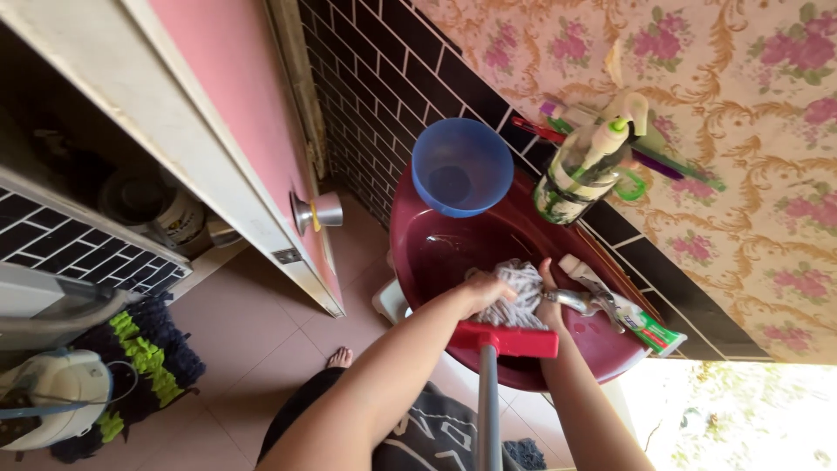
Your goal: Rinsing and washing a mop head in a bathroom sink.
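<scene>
Your left hand (482, 290) is closed over the grey-white mop strands (516, 292) inside the dark red basin (436, 253). Your right hand (549, 301), on the strands' far side, seems to grip them too, though its fingers are hidden. Below both hands sits the mop's red head bar (506, 340); a blue bowl (461, 166) rests on the basin's rim.

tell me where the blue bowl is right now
In the head view, the blue bowl sits on the far rim of the dark red sink, against the black tiled wall, left of the toothbrush holder.
</scene>
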